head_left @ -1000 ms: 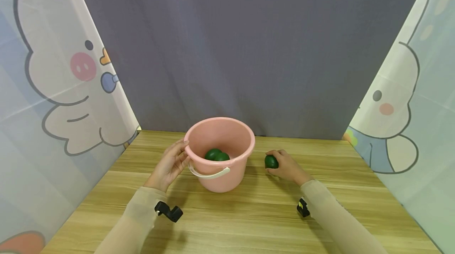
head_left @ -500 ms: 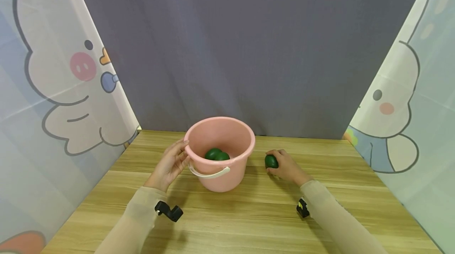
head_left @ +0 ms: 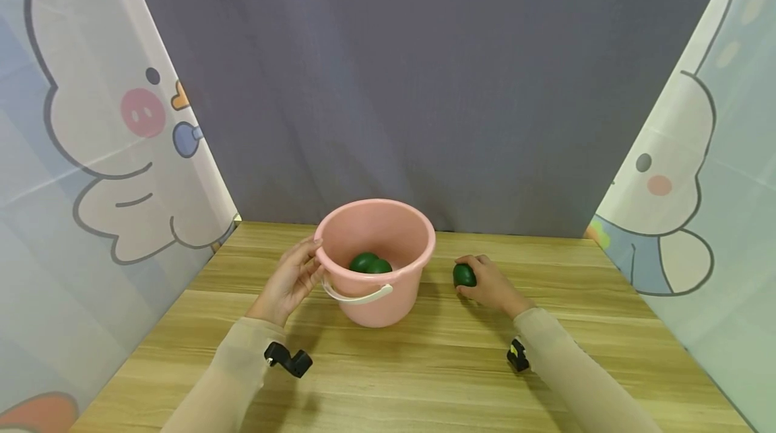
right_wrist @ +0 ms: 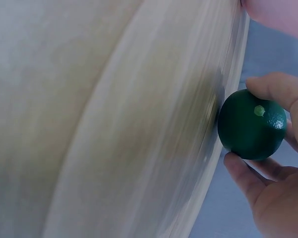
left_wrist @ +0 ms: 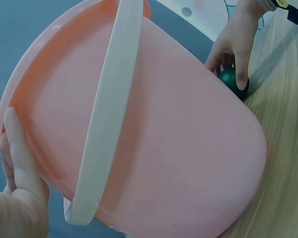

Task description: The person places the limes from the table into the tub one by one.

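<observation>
A pink bucket [head_left: 378, 298] with a white handle [head_left: 358, 297] stands upright on the wooden table. My left hand [head_left: 291, 283] grips its rim at the left, fingers lying along the outside under the lip in the left wrist view. To the right of the bucket, my right hand [head_left: 488, 283] holds a dark green round fruit [head_left: 464, 275] between thumb and fingertips, low at the tabletop. A small pale stem mark shows on this fruit [right_wrist: 251, 126] in the right wrist view. Two more green fruits [head_left: 364, 262] lie inside the bucket, partly hidden by its front wall.
The wooden table [head_left: 400, 379] reaches back to a dark grey curtain [head_left: 388, 83]. Cartoon-printed cloths [head_left: 103, 150] hang along both sides. Each wrist carries a small black camera mount [head_left: 288, 359].
</observation>
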### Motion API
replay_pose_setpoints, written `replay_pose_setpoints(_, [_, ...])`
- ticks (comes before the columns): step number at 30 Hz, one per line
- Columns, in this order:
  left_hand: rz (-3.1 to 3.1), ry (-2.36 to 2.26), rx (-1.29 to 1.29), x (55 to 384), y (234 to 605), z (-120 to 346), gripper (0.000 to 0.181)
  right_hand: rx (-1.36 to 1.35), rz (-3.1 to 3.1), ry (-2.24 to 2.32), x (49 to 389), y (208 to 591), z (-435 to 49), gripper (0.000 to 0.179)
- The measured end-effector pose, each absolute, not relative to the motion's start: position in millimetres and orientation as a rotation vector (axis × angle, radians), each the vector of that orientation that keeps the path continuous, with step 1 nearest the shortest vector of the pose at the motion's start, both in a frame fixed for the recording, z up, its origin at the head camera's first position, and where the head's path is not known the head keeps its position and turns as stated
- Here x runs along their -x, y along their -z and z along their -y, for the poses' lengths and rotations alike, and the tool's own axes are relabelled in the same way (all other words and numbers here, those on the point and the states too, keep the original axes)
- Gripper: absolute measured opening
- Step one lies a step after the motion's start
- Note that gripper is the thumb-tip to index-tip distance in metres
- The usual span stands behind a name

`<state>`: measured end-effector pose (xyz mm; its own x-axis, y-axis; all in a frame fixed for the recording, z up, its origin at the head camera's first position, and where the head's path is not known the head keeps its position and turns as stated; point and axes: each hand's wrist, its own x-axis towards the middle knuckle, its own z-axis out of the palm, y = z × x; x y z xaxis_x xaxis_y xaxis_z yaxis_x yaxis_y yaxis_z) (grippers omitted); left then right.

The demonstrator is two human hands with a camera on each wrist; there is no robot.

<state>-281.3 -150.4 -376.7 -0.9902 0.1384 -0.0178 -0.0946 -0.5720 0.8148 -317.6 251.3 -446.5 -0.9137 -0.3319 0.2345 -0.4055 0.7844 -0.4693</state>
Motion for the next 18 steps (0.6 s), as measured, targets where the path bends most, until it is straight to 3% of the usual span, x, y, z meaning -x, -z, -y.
replay_pose_setpoints(18, [-1.378, -2.672, -0.069, 281.9, 376.9, 150.8, 0.022, -0.572, 2.838, -0.813, 315.4, 445.1, -256.1, 0.054])
